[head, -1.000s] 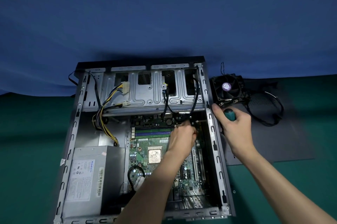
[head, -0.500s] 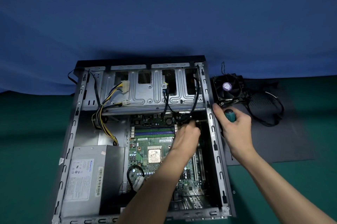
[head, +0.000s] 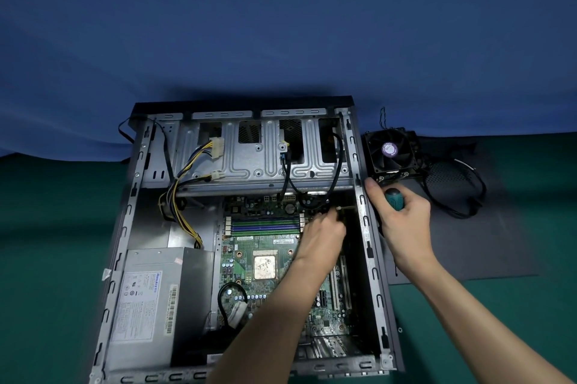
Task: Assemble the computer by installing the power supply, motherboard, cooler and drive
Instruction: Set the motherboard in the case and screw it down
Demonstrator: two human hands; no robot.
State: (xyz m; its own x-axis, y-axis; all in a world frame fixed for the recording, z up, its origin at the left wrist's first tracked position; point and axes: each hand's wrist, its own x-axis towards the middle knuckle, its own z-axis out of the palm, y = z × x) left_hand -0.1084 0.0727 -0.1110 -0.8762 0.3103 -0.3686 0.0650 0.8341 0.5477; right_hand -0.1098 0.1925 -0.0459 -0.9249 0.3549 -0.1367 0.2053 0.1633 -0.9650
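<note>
Green-handled screwdriver is sitting in the right hand, fingers wrapping round the handle just outside the right rail of the case. I am watching the left hand reaching inside, knuckles up, fingers curling at the top right corner of the motherboard, where a thin metal shaft is showing. I cannot tell whether those fingers are pinching anything.

The motherboard is lying flat in the case with its bare processor showing. The power supply is sitting in the near left corner, its yellow and black cables trailing up towards the drive cage. The cooler is resting outside, just beside the far right corner of the case, fan up, on a dark panel.
</note>
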